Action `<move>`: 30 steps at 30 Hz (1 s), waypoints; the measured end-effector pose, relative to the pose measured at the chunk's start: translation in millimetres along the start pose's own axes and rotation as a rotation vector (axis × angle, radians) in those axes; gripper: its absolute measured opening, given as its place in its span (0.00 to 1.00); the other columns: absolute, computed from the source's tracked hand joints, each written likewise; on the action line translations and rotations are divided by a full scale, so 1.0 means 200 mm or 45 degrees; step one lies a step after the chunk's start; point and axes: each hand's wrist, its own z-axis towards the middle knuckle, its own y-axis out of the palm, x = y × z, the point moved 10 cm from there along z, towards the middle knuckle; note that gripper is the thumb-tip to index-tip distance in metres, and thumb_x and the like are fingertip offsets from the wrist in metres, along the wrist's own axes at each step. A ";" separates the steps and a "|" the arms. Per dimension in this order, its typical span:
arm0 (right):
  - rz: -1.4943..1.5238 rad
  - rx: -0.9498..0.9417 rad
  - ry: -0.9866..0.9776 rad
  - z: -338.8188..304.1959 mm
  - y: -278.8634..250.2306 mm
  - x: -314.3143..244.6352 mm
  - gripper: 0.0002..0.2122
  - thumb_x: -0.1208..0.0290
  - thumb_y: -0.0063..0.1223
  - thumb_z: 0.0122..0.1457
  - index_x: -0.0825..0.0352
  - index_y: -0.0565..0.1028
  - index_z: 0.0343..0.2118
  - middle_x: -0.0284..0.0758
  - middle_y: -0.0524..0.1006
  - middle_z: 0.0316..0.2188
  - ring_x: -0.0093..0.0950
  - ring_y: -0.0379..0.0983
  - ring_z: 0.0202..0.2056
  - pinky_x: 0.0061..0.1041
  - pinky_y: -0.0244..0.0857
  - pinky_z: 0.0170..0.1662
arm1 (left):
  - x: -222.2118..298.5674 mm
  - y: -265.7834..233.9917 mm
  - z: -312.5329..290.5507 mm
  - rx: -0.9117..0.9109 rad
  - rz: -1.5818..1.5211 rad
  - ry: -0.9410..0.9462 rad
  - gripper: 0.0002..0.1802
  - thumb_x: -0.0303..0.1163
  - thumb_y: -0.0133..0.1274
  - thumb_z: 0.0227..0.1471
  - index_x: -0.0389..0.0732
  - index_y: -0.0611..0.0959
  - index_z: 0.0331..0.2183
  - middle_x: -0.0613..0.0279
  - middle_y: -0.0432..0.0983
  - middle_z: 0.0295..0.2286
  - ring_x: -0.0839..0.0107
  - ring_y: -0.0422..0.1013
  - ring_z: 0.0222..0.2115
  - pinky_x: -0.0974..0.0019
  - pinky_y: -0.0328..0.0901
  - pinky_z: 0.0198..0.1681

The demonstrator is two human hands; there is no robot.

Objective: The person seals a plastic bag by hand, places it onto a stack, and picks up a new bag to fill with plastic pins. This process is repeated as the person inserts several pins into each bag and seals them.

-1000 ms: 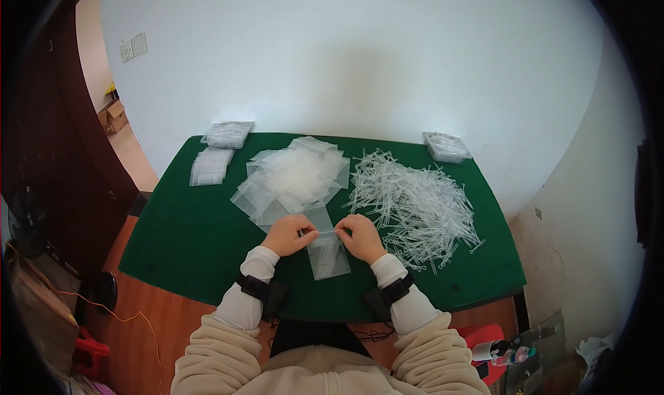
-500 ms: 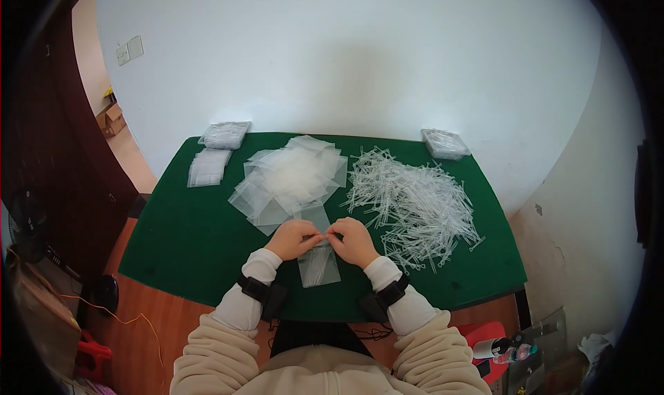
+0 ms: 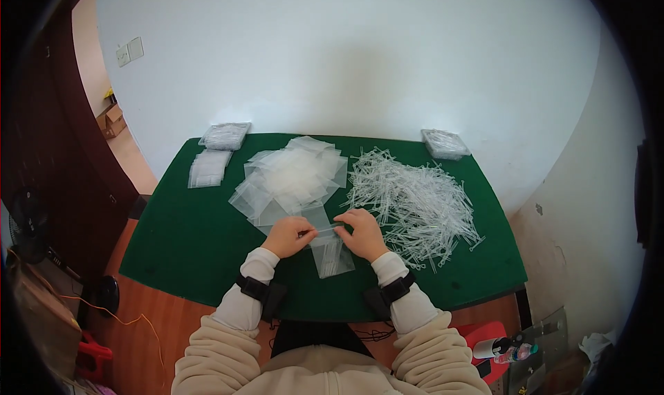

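Between my hands a small clear plastic bag [image 3: 335, 260] with several thin clear pieces inside lies at a tilt over the green table. My left hand [image 3: 290, 236] is closed, its thumb and forefinger pinching the bag's upper left edge. My right hand [image 3: 362, 234] is at the upper right corner, thumb touching or very near the bag, forefinger raised with a small gap between the tips. Just beyond the hands lies a loose heap of flat clear bags [image 3: 294, 177]. To their right is a large pile of thin clear plastic sticks with ringed ends [image 3: 415, 205].
The green table [image 3: 180, 250] stands against a white wall. At its far left are stacked filled bags [image 3: 225, 136] and a smaller bag stack [image 3: 209, 168]; another filled stack [image 3: 446, 144] is far right. A red stool [image 3: 487, 333] with bottles stands below right, a black fan [image 3: 31, 219] left.
My right hand has moved right, away from my left, and its fingertips have parted. The filled bag has shifted right and slightly away from me. My left hand has moved slightly left.
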 end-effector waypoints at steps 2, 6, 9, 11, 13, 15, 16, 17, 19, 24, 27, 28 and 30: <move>-0.012 0.038 -0.166 0.00 -0.01 -0.11 0.04 0.72 0.54 0.46 0.66 0.75 0.24 0.35 0.73 0.25 0.35 0.68 0.32 0.32 0.62 0.35 | 0.03 0.02 0.00 0.019 0.023 0.071 0.09 0.35 0.53 0.45 0.39 0.79 0.23 0.57 0.71 0.21 0.58 0.68 0.24 0.60 0.62 0.27; -0.106 -0.210 -0.249 -0.03 0.12 -0.20 0.03 0.73 0.54 0.45 0.65 0.75 0.23 0.34 0.73 0.24 0.34 0.68 0.31 0.31 0.62 0.36 | 0.07 0.05 0.00 -0.005 0.041 0.125 0.10 0.36 0.53 0.45 0.40 0.79 0.22 0.58 0.71 0.21 0.58 0.69 0.24 0.59 0.63 0.27; -0.111 -0.206 -0.226 -0.02 0.13 -0.18 0.03 0.73 0.54 0.45 0.65 0.74 0.23 0.33 0.73 0.24 0.34 0.68 0.31 0.31 0.61 0.36 | 0.08 0.06 0.00 -0.018 0.040 0.128 0.10 0.36 0.53 0.45 0.40 0.79 0.22 0.59 0.71 0.21 0.58 0.69 0.24 0.59 0.63 0.27; -0.113 -0.206 -0.216 -0.02 0.13 -0.17 0.02 0.73 0.54 0.44 0.64 0.74 0.23 0.33 0.73 0.24 0.34 0.68 0.31 0.30 0.61 0.36 | 0.08 0.05 0.00 -0.008 0.032 0.117 0.10 0.36 0.53 0.45 0.40 0.79 0.22 0.59 0.71 0.21 0.58 0.69 0.24 0.59 0.63 0.27; -0.114 -0.204 -0.202 -0.03 0.13 -0.16 0.03 0.73 0.54 0.44 0.64 0.74 0.22 0.33 0.73 0.24 0.34 0.68 0.30 0.31 0.61 0.35 | 0.07 0.05 0.00 -0.014 0.030 0.118 0.10 0.36 0.53 0.45 0.40 0.79 0.22 0.59 0.71 0.21 0.58 0.69 0.24 0.60 0.63 0.27; -0.112 -0.203 -0.197 -0.03 0.13 -0.15 0.03 0.73 0.54 0.44 0.64 0.74 0.22 0.33 0.73 0.24 0.34 0.68 0.30 0.31 0.61 0.35 | 0.06 0.06 0.00 -0.027 0.032 0.120 0.09 0.36 0.53 0.45 0.40 0.79 0.23 0.59 0.71 0.21 0.58 0.69 0.24 0.60 0.63 0.27; -0.115 -0.199 -0.190 -0.03 0.13 -0.13 0.03 0.73 0.54 0.44 0.64 0.74 0.22 0.33 0.73 0.23 0.34 0.68 0.30 0.31 0.61 0.34 | 0.06 0.06 0.00 -0.027 0.032 0.120 0.09 0.36 0.53 0.45 0.40 0.79 0.23 0.59 0.71 0.21 0.58 0.69 0.24 0.60 0.63 0.27; -0.117 -0.193 -0.183 -0.02 0.13 -0.11 0.02 0.73 0.54 0.44 0.64 0.74 0.22 0.33 0.73 0.23 0.34 0.68 0.30 0.31 0.62 0.34 | 0.05 0.05 0.00 -0.011 0.028 0.119 0.09 0.36 0.53 0.45 0.40 0.79 0.23 0.59 0.71 0.21 0.58 0.68 0.24 0.60 0.63 0.27; -0.120 -0.187 -0.175 -0.02 0.11 -0.08 0.02 0.73 0.54 0.44 0.64 0.74 0.22 0.33 0.73 0.22 0.34 0.68 0.29 0.31 0.62 0.33 | 0.04 0.03 0.00 0.020 0.019 0.119 0.09 0.36 0.53 0.45 0.40 0.79 0.23 0.59 0.71 0.20 0.58 0.68 0.24 0.60 0.63 0.27; -0.065 -0.132 -0.025 0.00 0.03 0.01 0.03 0.72 0.52 0.44 0.64 0.76 0.20 0.37 0.72 0.21 0.38 0.69 0.30 0.35 0.63 0.35 | -0.01 0.02 -0.01 0.012 0.037 0.078 0.10 0.36 0.53 0.45 0.39 0.79 0.23 0.59 0.71 0.20 0.58 0.68 0.24 0.61 0.63 0.27; -0.055 -0.134 -0.001 0.00 0.03 0.02 0.04 0.71 0.52 0.45 0.64 0.76 0.21 0.37 0.72 0.22 0.38 0.69 0.31 0.35 0.63 0.35 | -0.05 0.04 -0.01 -0.093 0.016 -0.029 0.09 0.35 0.53 0.46 0.39 0.80 0.25 0.55 0.73 0.23 0.56 0.69 0.27 0.60 0.63 0.30; -0.072 -0.131 -0.023 0.00 0.04 0.02 0.03 0.72 0.53 0.45 0.64 0.76 0.21 0.36 0.73 0.21 0.37 0.69 0.30 0.34 0.63 0.35 | -0.06 0.04 -0.01 -0.093 0.016 -0.029 0.09 0.35 0.53 0.46 0.39 0.80 0.25 0.55 0.73 0.23 0.56 0.69 0.27 0.60 0.63 0.30; -0.107 -0.128 -0.066 -0.01 0.05 0.00 0.03 0.73 0.54 0.45 0.65 0.75 0.21 0.34 0.73 0.21 0.35 0.69 0.29 0.31 0.63 0.33 | -0.06 0.03 -0.02 -0.119 0.011 -0.043 0.10 0.36 0.53 0.46 0.39 0.80 0.26 0.55 0.73 0.24 0.56 0.69 0.27 0.60 0.63 0.30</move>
